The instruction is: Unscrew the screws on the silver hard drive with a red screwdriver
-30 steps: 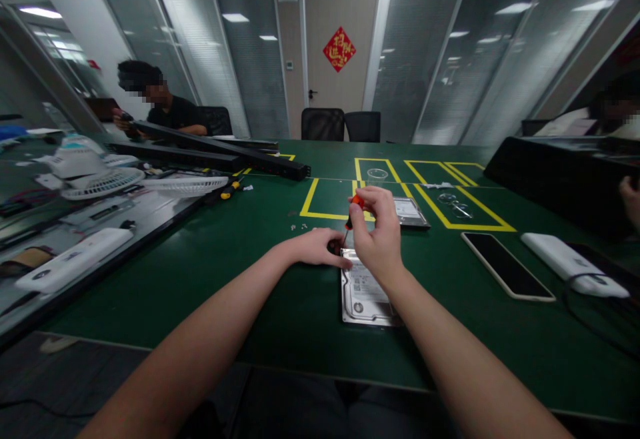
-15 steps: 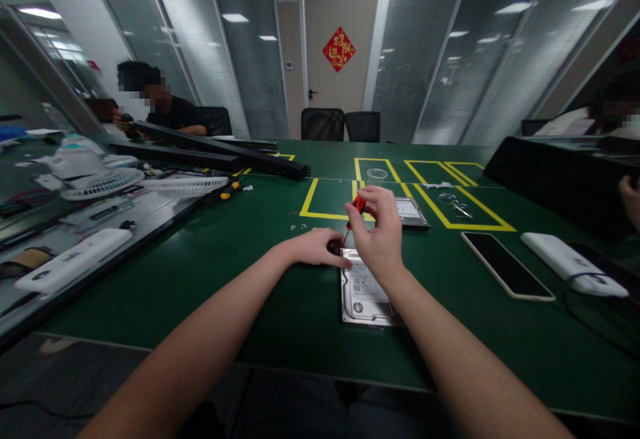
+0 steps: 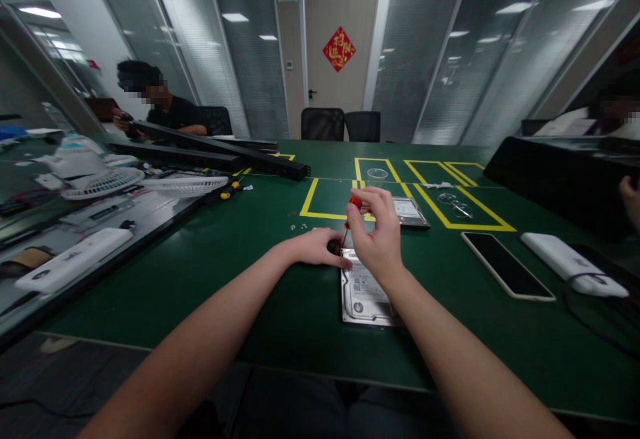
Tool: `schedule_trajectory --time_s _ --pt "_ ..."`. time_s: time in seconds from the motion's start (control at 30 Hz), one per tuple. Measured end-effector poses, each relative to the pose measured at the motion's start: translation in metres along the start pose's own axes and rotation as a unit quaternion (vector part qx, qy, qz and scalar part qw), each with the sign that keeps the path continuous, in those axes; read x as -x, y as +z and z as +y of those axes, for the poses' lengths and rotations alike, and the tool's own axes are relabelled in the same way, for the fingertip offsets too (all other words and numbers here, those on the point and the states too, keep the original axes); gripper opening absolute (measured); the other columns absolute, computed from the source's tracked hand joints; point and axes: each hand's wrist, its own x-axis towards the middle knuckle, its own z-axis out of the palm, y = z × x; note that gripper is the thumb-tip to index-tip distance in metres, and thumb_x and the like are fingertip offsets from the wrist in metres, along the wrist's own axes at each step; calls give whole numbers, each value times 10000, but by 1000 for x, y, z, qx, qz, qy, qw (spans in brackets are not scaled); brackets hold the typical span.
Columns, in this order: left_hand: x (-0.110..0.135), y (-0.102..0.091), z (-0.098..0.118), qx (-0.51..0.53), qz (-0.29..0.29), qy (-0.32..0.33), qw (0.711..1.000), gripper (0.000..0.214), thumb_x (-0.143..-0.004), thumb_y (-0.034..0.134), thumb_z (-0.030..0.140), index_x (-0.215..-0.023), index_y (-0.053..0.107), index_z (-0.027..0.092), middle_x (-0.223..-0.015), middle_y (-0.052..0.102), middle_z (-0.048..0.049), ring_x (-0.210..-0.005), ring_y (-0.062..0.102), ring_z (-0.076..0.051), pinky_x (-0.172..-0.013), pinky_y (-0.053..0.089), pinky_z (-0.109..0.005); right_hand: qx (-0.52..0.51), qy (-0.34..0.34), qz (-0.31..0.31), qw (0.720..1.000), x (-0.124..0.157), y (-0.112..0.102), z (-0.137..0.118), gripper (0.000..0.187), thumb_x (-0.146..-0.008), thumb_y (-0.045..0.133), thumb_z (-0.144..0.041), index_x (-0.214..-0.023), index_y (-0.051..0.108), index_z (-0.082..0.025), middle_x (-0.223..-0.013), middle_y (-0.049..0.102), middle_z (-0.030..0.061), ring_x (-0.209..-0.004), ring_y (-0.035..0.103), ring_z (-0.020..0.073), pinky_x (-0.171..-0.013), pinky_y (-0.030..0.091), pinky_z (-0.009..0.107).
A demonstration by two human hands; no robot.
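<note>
A silver hard drive lies flat on the green table in front of me. My right hand is closed on a small screwdriver with a red handle, its tip pointing down at the drive's far left corner. My left hand rests on the table with its fingers curled against that same corner. Several tiny screws lie on the table a little beyond my left hand.
A second hard drive sits in yellow-taped boxes. A phone and white power bank lie right. Black bars, fan parts and a yellow screwdriver lie left. People sit far left and far right.
My right hand's fingers have shifted slightly round the screwdriver handle; the tool stays on the same corner. My left hand and the drive have not moved.
</note>
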Motion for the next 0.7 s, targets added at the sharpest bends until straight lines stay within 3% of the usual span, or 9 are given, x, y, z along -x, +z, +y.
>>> schedule_trajectory --time_s 0.37,0.7 --pt "0 0 1 -14 7 -5 1000 584 -747 803 665 -1071 719 186 -977 727 -59 -859 644 -233 -752 449 -326 -11 13 -14 1000 1 -1 3 417 -1030 448 -136 -1287 702 -344 -1205 600 73 -1124 635 217 -935 599 440" --pt "0 0 0 -19 2 -3 1000 571 -759 794 670 -1049 702 187 -975 724 -56 -868 647 -232 -752 443 -322 8 5 -8 1000 1 -1 5 372 -1049 448 -149 -1270 690 -325 -1182 607 78 -1118 638 222 -935 595 452"
